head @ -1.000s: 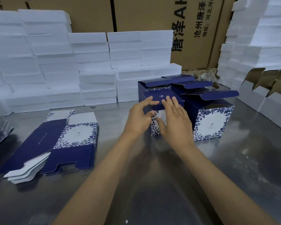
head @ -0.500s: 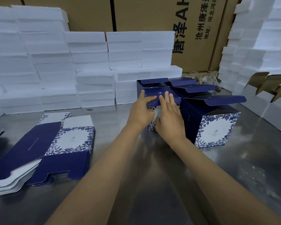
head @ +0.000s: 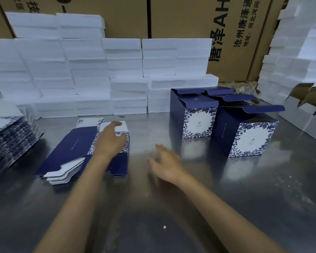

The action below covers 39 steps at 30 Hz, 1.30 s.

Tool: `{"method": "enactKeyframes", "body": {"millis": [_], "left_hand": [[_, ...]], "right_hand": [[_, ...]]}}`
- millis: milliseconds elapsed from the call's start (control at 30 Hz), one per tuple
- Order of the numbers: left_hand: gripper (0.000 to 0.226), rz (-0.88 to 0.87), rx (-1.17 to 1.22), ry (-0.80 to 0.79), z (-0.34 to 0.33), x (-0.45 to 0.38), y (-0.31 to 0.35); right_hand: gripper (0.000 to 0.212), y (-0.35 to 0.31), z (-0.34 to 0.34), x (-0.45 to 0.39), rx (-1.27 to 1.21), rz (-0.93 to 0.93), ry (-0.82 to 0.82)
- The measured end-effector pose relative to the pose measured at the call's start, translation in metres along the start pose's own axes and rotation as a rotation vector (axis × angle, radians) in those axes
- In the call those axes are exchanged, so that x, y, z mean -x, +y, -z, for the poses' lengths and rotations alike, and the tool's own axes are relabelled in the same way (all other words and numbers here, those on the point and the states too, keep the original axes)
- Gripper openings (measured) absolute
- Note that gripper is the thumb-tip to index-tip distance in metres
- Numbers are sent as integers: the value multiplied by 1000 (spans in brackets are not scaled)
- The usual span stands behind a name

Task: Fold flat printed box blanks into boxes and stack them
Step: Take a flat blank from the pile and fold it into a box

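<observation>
left hand rests loose-fingered on the pile of flat box blanks at tabletop left, gripping nothing, right hand open and empty just beside; blanks look light, thin, slick card, likely best pinched at a free edge.

My steel table shines with glare. White foam slabs crowd its far edge; printed brown cartons wall in behind them.
</observation>
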State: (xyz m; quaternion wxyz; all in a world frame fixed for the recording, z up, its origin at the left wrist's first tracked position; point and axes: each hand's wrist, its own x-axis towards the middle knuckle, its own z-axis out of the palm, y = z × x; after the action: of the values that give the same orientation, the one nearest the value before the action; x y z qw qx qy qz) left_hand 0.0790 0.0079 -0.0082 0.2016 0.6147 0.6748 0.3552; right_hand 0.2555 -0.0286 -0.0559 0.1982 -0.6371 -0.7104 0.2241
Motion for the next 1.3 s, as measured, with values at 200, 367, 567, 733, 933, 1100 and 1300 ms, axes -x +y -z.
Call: {"method": "enactKeyframes", "body": {"millis": [200, 367, 567, 733, 933, 1100, 1300], "left_hand": [[50, 279, -260, 278, 47, 4, -75], [52, 444, -256, 229, 63, 5, -99], [46, 374, -222, 258, 60, 2, -95], [40, 336, 19, 419, 63, 4, -88], [29, 107, 492, 646, 67, 14, -54], [26, -153, 601, 592, 47, 29, -16], [30, -384, 379, 326, -11, 49, 8]], "right_hand": [[45, -43, -33, -10, -87, 28, -122], [60, -69, -48, -23, -88, 12, -74], [38, -75, -47, -29, -245, -47, 11], [50, -80, -37, -27, -482, -67, 91], [30, -81, -11, -19, -949, 23, 34], [37, -64, 19, -8, -1176, -59, -70], [61, -18, 34, 2, -1400, -192, -109]]}}
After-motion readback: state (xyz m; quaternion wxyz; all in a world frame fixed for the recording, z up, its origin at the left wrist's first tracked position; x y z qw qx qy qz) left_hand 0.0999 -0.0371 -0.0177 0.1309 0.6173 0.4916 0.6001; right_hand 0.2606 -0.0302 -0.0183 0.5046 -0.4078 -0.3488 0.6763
